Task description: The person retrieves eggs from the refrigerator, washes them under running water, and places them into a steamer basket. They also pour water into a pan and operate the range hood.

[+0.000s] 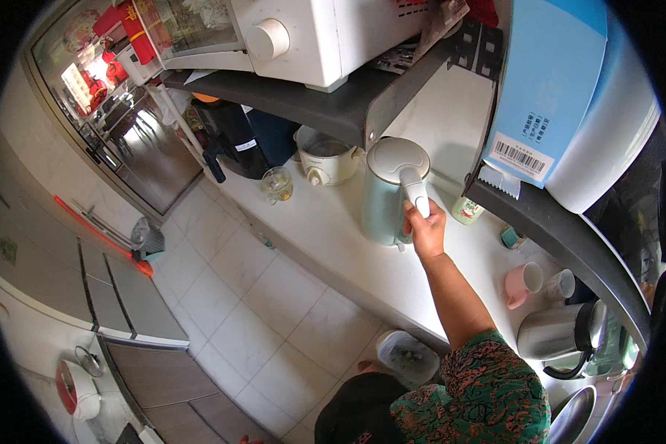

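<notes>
My right hand is closed round the handle of a pale green electric kettle with a light grey lid, at the white countertop. Whether the kettle touches the counter, I cannot tell. To the kettle's left are a cream electric cooking pot and a clear glass mug with some yellowish content. Only the fingertips of my left hand show at the bottom edge, so its grip is hidden. Right of the kettle stands a small green-labelled jar, partly under the shelf.
A black metal shelf overhangs the counter, bearing a white countertop oven and a blue box. A pink mug and a steel pitcher stand at right. On the tiled floor is a plastic tub below the counter edge.
</notes>
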`<state>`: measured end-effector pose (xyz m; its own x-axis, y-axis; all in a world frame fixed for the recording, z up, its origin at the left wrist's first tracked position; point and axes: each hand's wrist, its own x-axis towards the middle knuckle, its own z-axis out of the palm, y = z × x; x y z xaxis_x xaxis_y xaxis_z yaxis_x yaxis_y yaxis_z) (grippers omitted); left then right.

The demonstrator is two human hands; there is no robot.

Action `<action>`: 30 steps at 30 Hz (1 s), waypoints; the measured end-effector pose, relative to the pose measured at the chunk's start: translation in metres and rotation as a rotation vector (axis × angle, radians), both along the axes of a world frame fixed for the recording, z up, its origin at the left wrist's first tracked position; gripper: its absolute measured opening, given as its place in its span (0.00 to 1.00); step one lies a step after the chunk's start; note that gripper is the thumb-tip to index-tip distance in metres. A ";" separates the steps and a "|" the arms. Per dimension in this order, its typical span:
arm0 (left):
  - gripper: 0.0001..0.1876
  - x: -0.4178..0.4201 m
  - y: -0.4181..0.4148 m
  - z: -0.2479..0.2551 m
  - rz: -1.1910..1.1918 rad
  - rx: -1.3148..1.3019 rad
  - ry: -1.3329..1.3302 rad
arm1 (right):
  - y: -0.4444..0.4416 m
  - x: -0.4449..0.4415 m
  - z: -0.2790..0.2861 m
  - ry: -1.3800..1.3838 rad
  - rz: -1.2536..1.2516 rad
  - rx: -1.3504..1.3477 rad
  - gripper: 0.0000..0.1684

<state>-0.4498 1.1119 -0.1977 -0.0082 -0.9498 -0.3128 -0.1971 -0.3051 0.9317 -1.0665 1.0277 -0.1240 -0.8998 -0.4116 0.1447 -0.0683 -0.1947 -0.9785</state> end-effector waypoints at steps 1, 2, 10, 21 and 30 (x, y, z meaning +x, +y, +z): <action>0.37 -0.002 0.001 0.004 -0.046 -0.055 -0.004 | 0.002 0.001 -0.002 0.012 0.003 -0.020 0.10; 0.40 0.012 0.000 -0.011 -0.046 -0.070 0.028 | 0.004 0.003 -0.004 0.024 0.003 -0.041 0.11; 0.32 0.013 -0.024 -0.030 -0.184 0.097 -0.157 | 0.084 0.030 0.010 0.550 -0.164 0.215 0.30; 0.22 -0.106 -0.076 0.027 -0.581 -0.148 -0.150 | 0.416 0.128 0.040 0.940 -1.272 0.819 0.30; 0.25 -0.133 -0.078 0.041 -0.525 0.003 0.091 | 0.481 0.109 -0.010 0.018 -1.138 0.105 0.08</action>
